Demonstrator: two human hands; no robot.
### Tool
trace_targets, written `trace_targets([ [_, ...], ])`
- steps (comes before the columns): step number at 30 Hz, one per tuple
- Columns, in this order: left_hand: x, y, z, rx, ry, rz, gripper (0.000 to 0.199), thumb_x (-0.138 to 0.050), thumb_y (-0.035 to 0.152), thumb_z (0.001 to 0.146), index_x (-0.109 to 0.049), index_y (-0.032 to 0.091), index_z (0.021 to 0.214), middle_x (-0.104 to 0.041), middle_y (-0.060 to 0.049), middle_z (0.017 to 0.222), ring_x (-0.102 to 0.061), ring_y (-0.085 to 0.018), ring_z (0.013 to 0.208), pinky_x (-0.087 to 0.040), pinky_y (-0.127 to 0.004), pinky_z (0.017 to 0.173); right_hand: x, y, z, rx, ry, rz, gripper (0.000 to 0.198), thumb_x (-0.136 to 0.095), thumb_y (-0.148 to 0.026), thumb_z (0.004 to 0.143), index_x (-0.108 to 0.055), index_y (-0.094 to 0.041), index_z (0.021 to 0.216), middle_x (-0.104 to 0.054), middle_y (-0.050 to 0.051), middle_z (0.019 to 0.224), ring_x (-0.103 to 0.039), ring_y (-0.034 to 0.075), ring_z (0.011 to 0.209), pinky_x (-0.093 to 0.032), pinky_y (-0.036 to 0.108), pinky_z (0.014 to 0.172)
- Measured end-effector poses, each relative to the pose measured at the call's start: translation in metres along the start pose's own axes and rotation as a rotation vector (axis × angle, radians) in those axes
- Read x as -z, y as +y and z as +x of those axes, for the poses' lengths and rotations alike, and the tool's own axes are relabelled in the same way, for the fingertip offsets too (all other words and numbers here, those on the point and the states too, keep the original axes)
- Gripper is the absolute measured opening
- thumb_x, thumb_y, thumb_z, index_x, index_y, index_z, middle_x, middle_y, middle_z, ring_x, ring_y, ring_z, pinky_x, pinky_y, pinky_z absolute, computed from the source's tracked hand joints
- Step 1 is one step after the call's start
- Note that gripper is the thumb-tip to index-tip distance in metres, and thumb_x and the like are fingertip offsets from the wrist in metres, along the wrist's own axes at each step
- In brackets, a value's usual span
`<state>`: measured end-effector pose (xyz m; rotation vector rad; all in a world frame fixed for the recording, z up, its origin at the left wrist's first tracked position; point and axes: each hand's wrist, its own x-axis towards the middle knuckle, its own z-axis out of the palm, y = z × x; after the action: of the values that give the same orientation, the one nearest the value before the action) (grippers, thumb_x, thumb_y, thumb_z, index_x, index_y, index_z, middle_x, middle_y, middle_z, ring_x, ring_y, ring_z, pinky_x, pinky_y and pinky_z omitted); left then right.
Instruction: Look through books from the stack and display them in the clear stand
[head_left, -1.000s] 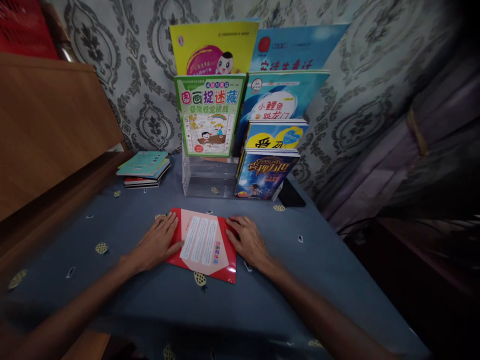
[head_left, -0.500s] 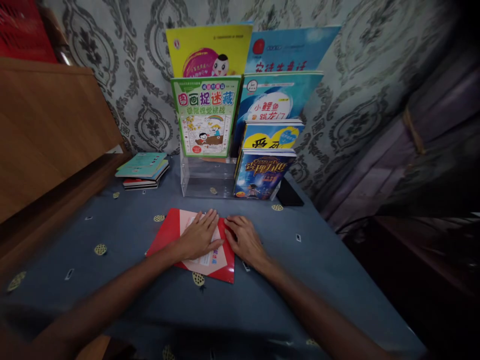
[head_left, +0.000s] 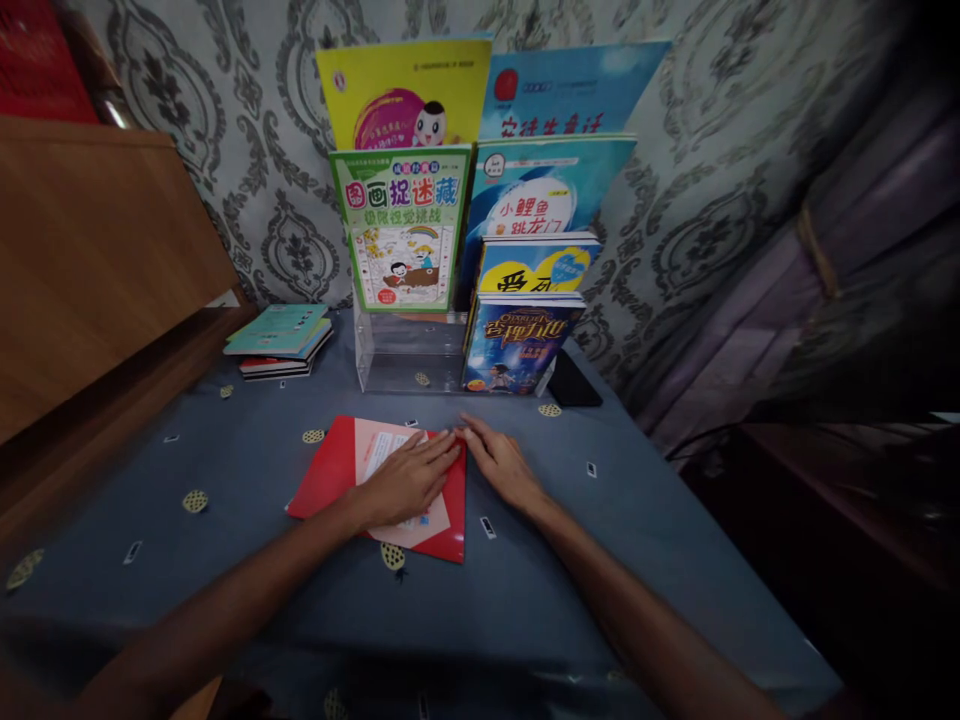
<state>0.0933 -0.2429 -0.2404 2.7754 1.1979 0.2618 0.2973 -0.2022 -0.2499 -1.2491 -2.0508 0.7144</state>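
Red-and-pink paper book (head_left: 335, 463), likely getting smoothed, needs soft pushes next from straight left fingers (head_left: 433, 452) and right fingers (head_left: 484, 436), gripping nothing.

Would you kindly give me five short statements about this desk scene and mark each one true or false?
1. The left hand lies across the glossy red-and-pink booklet. True.
2. The right hand has its fingertips near the booklet's upper right corner. True.
3. The booklet stands upright. False: it lies on the blue-grey patterned tablecloth.
4. A green-bordered picture book is propped in the clear plastic rack. True.
5. Nothing lies to the left of the rack. False: a small stack of thin books topped by a turquoise cover is there.
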Motion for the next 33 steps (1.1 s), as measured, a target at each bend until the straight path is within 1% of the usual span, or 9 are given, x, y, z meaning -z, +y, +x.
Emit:
trace_targets([
  [2,0.004,0.005,-0.001,-0.036,-0.023,-0.017,0.050,-0.026,0.029,0.105,-0.033,0.018,0.154,-0.032,-0.010,0.162,-0.025,-0.020,0.152,-0.020,-0.047,0.124,0.000,-0.002,0.000,0.007,0.001,-0.011,0.044,-0.036,-0.033,0.101,-0.057,-0.015,0.136,-0.071,0.014,0.125,-0.066,0.026,0.118,-0.051,0.045,0.103],
  [4,0.008,0.011,-0.004,-0.077,-0.056,-0.034,0.052,-0.029,0.039,0.106,-0.032,0.020,0.154,-0.033,-0.010,0.161,-0.026,-0.020,0.151,-0.019,-0.048,0.124,0.000,-0.005,-0.001,0.008,0.010,-0.041,0.045,-0.037,-0.034,0.101,-0.057,-0.013,0.136,-0.070,0.015,0.126,-0.066,0.027,0.119,-0.050,0.045,0.103],
  [7,0.015,0.025,-0.013,-0.138,-0.107,-0.062,0.066,-0.032,0.059,0.102,-0.033,0.019,0.154,-0.030,-0.011,0.162,-0.022,-0.022,0.153,-0.014,-0.048,0.125,-0.001,-0.010,-0.003,0.023,0.030,-0.091,0.045,-0.038,-0.034,0.101,-0.056,-0.012,0.135,-0.070,0.016,0.125,-0.066,0.027,0.118,-0.049,0.045,0.104],
  [11,0.022,0.043,-0.033,-0.216,-0.151,-0.130,0.076,-0.031,0.065,0.099,-0.026,0.017,0.157,-0.029,-0.010,0.162,-0.018,-0.021,0.153,-0.007,-0.046,0.126,-0.002,-0.013,-0.006,0.084,0.013,-0.133,0.040,-0.042,-0.030,0.100,-0.057,-0.016,0.134,-0.073,0.012,0.120,-0.068,0.024,0.115,-0.049,0.043,0.103],
  [16,0.028,0.051,-0.060,-0.234,-0.177,-0.195,0.072,-0.034,0.059,0.101,-0.016,0.021,0.159,-0.024,-0.007,0.164,-0.018,-0.020,0.153,-0.005,-0.047,0.127,-0.005,-0.015,-0.011,0.099,-0.028,-0.267,0.043,-0.049,-0.027,0.098,-0.052,-0.013,0.139,-0.070,0.014,0.127,-0.061,0.028,0.124,-0.045,0.048,0.105],
  [22,0.027,0.042,-0.088,-0.112,-0.154,-0.109,0.074,-0.048,0.048,0.100,-0.012,0.022,0.160,-0.026,-0.012,0.163,-0.024,-0.025,0.152,-0.021,-0.052,0.124,-0.006,-0.023,-0.016,0.183,-0.025,-0.420,0.040,-0.052,-0.026,0.096,-0.058,-0.012,0.133,-0.067,0.017,0.129,-0.058,0.029,0.125,-0.046,0.048,0.105],
  [28,0.019,0.016,-0.114,0.000,-0.046,0.046,0.055,-0.048,0.038,0.102,-0.033,0.030,0.154,-0.045,-0.009,0.154,-0.043,-0.026,0.143,-0.038,-0.052,0.116,-0.011,-0.040,-0.025,0.309,-0.073,-0.448,0.041,-0.051,-0.026,0.095,-0.061,-0.015,0.134,-0.057,0.015,0.144,-0.044,0.032,0.141,-0.035,0.056,0.116],
  [31,0.018,0.005,-0.124,0.028,-0.055,0.128,0.049,-0.048,0.026,0.101,-0.041,0.027,0.150,-0.051,-0.010,0.150,-0.048,-0.027,0.139,-0.044,-0.048,0.111,-0.017,-0.053,-0.032,0.445,-0.222,-0.347,0.047,-0.053,-0.028,0.096,-0.055,-0.018,0.142,-0.049,0.013,0.151,-0.038,0.027,0.146,-0.032,0.051,0.120],
  [33,0.020,0.003,-0.126,0.029,-0.097,0.170,0.056,-0.050,0.015,0.096,-0.040,0.024,0.150,-0.049,-0.012,0.151,-0.046,-0.028,0.141,-0.044,-0.046,0.110,-0.019,-0.059,-0.034,0.471,-0.320,-0.300,0.052,-0.053,-0.030,0.097,-0.048,-0.017,0.147,-0.046,0.013,0.154,-0.036,0.024,0.147,-0.030,0.048,0.121],
])
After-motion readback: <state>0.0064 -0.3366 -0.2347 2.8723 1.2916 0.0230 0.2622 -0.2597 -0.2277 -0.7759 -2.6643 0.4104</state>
